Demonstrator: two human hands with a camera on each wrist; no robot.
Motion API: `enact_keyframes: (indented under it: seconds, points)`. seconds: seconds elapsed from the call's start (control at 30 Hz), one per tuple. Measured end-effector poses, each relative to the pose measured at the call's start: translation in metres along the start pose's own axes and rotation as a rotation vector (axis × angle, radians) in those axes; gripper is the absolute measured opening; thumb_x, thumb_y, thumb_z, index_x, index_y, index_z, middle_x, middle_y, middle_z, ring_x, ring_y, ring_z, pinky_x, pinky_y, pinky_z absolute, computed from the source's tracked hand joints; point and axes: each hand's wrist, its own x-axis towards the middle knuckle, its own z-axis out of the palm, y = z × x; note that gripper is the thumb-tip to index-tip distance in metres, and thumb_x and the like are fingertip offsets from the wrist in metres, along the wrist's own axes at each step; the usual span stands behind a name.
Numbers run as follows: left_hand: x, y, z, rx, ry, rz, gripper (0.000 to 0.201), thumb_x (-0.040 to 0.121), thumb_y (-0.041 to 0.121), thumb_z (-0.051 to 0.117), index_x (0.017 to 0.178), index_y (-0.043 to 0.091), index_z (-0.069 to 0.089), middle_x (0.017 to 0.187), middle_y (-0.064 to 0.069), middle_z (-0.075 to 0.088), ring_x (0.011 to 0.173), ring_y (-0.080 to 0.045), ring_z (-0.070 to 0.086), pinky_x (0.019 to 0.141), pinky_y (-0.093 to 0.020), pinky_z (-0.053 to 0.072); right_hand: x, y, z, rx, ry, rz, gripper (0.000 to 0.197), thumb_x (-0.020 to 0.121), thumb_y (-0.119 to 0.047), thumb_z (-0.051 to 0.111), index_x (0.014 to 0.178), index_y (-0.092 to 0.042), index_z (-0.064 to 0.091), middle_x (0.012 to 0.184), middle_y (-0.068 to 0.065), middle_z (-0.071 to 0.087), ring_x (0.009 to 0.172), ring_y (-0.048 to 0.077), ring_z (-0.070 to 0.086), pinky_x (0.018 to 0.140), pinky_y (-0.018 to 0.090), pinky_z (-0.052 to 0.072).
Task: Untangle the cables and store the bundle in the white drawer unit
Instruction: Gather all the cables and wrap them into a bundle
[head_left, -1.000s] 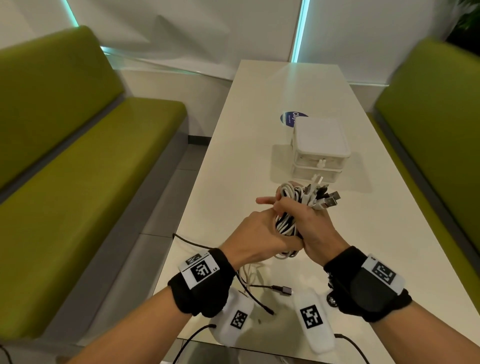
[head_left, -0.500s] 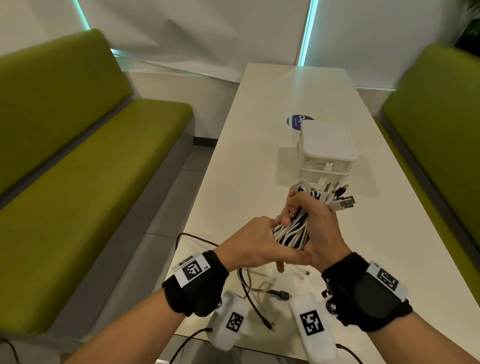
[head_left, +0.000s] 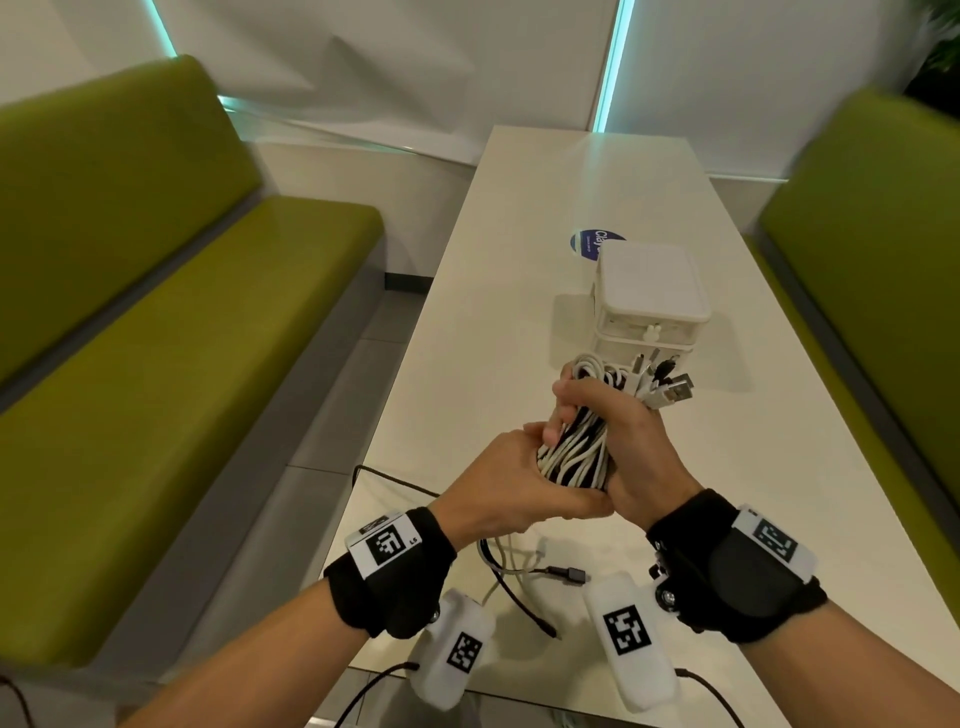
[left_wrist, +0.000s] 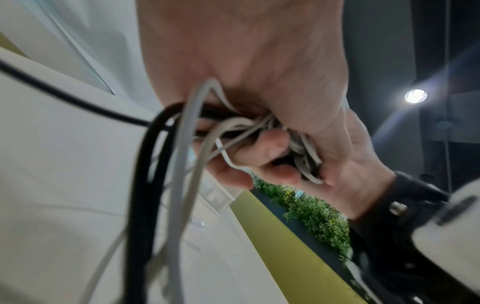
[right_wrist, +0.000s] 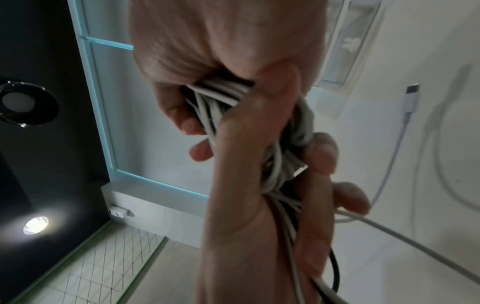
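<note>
Cable bundle (head_left: 576, 457): both hands' fingers now clamped on it, raised nearer drawer unit (head_left: 649, 301); tails still loose, stowing next.

We've got the cable bundle (head_left: 576, 452) up off the table, a fat hank of white and black cords folded together and standing roughly upright, with a bunch of USB plugs (head_left: 662, 382) fanning out at the top toward the right. A few loose tails, white and black, hang off the bottom end and trail onto the tabletop. Just behind it sits the white drawer unit (head_left: 649, 306), small and square, its two stacked drawers looking closed.
</note>
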Motion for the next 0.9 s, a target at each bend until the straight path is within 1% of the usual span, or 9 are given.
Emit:
enact_keyframes:
  seconds: [0.1, 0.17, 0.23, 0.37, 0.47, 0.57, 0.73, 0.8, 0.9]
  points:
    - [-0.002, -0.003, -0.006, 0.05, -0.071, -0.039, 0.037, 0.062, 0.04, 0.086, 0.087, 0.024, 0.065, 0.067, 0.007, 0.064, 0.055, -0.015, 0.055, 0.055, -0.028, 0.048, 0.001, -0.002, -0.003, -0.034, -0.031, -0.045, 0.019, 0.082, 0.002, 0.058, 0.069, -0.009, 0.05, 0.055, 0.005, 0.037, 0.044, 0.018, 0.045, 0.055, 0.033, 0.049]
    - [-0.004, -0.01, -0.014, 0.145, -0.151, -0.035, 0.058, 0.06, 0.046, 0.085, 0.11, 0.028, 0.063, 0.082, 0.006, 0.072, 0.066, -0.017, 0.066, 0.067, -0.028, 0.054, 0.002, -0.004, -0.007, -0.006, -0.059, -0.054, 0.012, 0.076, 0.0, 0.056, 0.072, -0.009, 0.05, 0.056, 0.005, 0.033, 0.041, 0.018, 0.042, 0.054, 0.034, 0.049]
    - [-0.008, -0.015, -0.024, 0.242, -0.16, -0.052, 0.069, 0.068, 0.042, 0.084, 0.129, 0.026, 0.056, 0.08, 0.005, 0.074, 0.065, -0.012, 0.068, 0.064, -0.02, 0.05, 0.002, -0.005, -0.013, -0.012, -0.07, -0.057, 0.009, 0.073, 0.0, 0.054, 0.074, -0.009, 0.051, 0.056, 0.005, 0.032, 0.04, 0.018, 0.04, 0.053, 0.033, 0.048]
    - [-0.016, -0.023, -0.041, 0.33, -0.16, -0.099, 0.023, 0.08, 0.038, 0.076, 0.091, 0.018, 0.073, 0.053, 0.008, 0.06, 0.051, -0.01, 0.056, 0.058, -0.024, 0.044, 0.002, -0.005, -0.019, -0.11, -0.079, -0.088, 0.009, 0.072, 0.001, 0.051, 0.075, -0.006, 0.052, 0.055, 0.006, 0.031, 0.038, 0.02, 0.036, 0.049, 0.032, 0.045]
    - [-0.02, -0.027, -0.047, 0.297, -0.198, -0.153, 0.026, 0.084, 0.04, 0.071, 0.077, 0.015, 0.072, 0.048, 0.005, 0.053, 0.049, -0.013, 0.057, 0.066, -0.034, 0.049, 0.002, -0.007, -0.021, -0.157, -0.088, -0.103, 0.009, 0.071, 0.002, 0.049, 0.074, -0.006, 0.052, 0.054, 0.007, 0.029, 0.037, 0.02, 0.035, 0.048, 0.031, 0.045]
    - [-0.022, -0.025, -0.056, 0.341, -0.204, -0.137, 0.029, 0.086, 0.043, 0.068, 0.069, 0.02, 0.068, 0.049, 0.003, 0.053, 0.045, -0.012, 0.057, 0.066, -0.029, 0.047, 0.002, -0.01, -0.023, -0.229, -0.107, -0.129, 0.012, 0.069, 0.005, 0.048, 0.07, -0.006, 0.052, 0.054, 0.008, 0.029, 0.036, 0.021, 0.034, 0.048, 0.031, 0.045]
    - [-0.02, -0.025, -0.08, 0.63, -0.126, -0.162, 0.041, 0.074, 0.058, 0.072, 0.064, 0.02, 0.064, 0.054, 0.003, 0.059, 0.052, -0.015, 0.056, 0.056, -0.029, 0.043, 0.0, -0.015, -0.027, -0.423, -0.146, -0.125, 0.007, 0.066, 0.004, 0.05, 0.072, 0.0, 0.049, 0.052, 0.01, 0.033, 0.036, 0.022, 0.036, 0.05, 0.034, 0.041]
    - [-0.02, -0.026, -0.083, 0.712, -0.111, -0.14, 0.042, 0.076, 0.056, 0.072, 0.063, 0.018, 0.059, 0.052, 0.006, 0.056, 0.05, -0.016, 0.049, 0.053, -0.029, 0.039, -0.001, -0.017, -0.029, -0.53, -0.16, -0.114, 0.01, 0.066, 0.002, 0.052, 0.073, 0.005, 0.046, 0.052, 0.009, 0.036, 0.035, 0.023, 0.038, 0.051, 0.035, 0.037]
    - [-0.021, -0.025, -0.08, 0.791, -0.096, -0.054, 0.042, 0.08, 0.052, 0.069, 0.067, 0.014, 0.057, 0.054, 0.005, 0.054, 0.048, -0.01, 0.044, 0.05, -0.027, 0.035, -0.002, -0.019, -0.029, -0.817, -0.15, -0.142, 0.021, 0.067, -0.006, 0.058, 0.076, 0.009, 0.046, 0.052, 0.011, 0.041, 0.039, 0.024, 0.045, 0.05, 0.028, 0.037]
